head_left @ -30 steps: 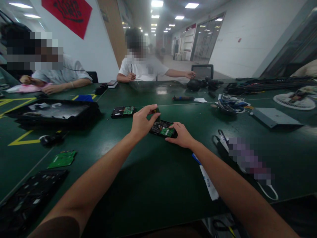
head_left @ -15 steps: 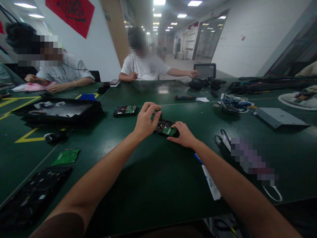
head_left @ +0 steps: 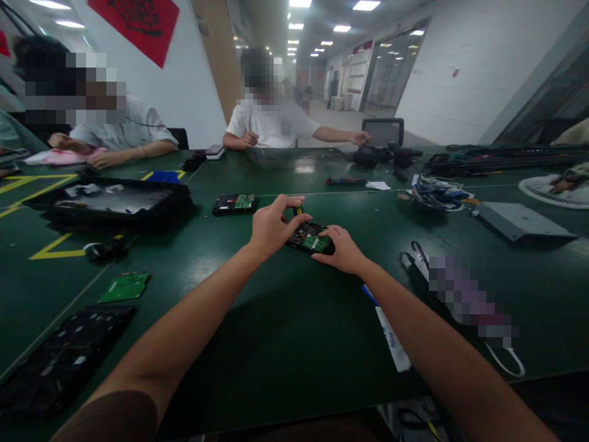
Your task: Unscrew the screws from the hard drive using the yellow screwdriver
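A black hard drive (head_left: 301,237) with a green circuit board on its upper face lies on the dark green table in front of me. My right hand (head_left: 345,250) grips its right end, thumb on the near side and fingers on the board. Over the drive's left part, my left hand (head_left: 270,226) pinches a short, dark screwdriver (head_left: 299,210) with a yellow mark, held upright between thumb and fingers. Its tip is hidden behind the thumb. A second hard drive (head_left: 234,203) rests beyond my left hand.
To the left are a black tray (head_left: 115,205), a loose green circuit board (head_left: 124,287) and black drive-like parts (head_left: 69,350). Rightward lie a cable bundle (head_left: 437,191), a grey metal box (head_left: 524,220) and a lanyard (head_left: 416,258). Two people sit across the table.
The thumb and fingers of my left hand shift around the screwdriver, showing more of its top now. My right hand stays on the hard drive. The whole view shifts slightly.
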Demonstrator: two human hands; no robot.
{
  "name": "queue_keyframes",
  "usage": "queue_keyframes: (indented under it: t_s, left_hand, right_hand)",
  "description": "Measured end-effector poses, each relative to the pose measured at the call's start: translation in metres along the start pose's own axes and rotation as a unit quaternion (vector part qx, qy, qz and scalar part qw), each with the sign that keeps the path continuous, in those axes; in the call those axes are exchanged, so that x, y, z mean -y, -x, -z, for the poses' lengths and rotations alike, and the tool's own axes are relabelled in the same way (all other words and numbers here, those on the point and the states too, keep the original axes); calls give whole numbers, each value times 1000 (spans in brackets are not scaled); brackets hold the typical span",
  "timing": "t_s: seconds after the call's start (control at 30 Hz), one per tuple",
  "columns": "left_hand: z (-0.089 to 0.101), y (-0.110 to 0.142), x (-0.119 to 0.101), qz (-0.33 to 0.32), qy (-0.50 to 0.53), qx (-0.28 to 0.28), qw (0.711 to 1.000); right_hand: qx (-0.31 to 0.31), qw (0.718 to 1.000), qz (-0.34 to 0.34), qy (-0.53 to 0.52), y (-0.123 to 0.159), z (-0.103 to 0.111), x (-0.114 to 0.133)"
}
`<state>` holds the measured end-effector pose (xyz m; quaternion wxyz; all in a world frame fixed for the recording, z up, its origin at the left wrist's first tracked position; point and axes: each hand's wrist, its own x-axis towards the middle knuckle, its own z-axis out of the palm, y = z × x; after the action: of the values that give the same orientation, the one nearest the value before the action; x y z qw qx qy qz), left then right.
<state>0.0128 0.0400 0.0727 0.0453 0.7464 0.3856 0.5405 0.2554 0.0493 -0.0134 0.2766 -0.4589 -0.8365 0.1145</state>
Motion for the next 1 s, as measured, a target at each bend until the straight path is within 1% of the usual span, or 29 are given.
queue_keyframes:
  t_s: [0.13,0.23,0.3,0.4,0.47,0.5,0.6,0.67,0.73,0.87,1.0]
  left_hand:
    - [-2,0,-7,13,85,27,996]
    - [-6,0,-4,43,132,24,990]
    - [-10,0,1,78,168,17,983]
    - [-12,-1,5,114,267,46,956]
    - [-13,-3,3,138,316,56,937]
    - [-12,-3,1,153,330,51,930]
    - [-11,-4,-6,212,350,6,912]
    - [-10,-5,-10,240,366,-9,899]
    - [-7,-6,-11,258,384,4,887]
    - [-2,-8,-11,294,424,50,855]
    - [1,-10,-8,324,456,63,827]
  right_hand:
    - [-5,1000,2,-2,1,0,0]
    - [-2,1000,-3,0,1,0,0]
    - [0,1000,0,3,0,1,0]
    - [5,1000,3,4,0,1,1]
    - [10,1000,-4,4,1,2,1]
    - [13,1000,-8,3,1,2,1]
    - [18,1000,-18,-1,0,3,2]
    - [18,1000,-17,-3,0,3,2]
    - [18,1000,-15,-5,0,3,2]
    - [12,1000,-12,-1,1,2,2]
    - [8,1000,-4,1,0,1,2]
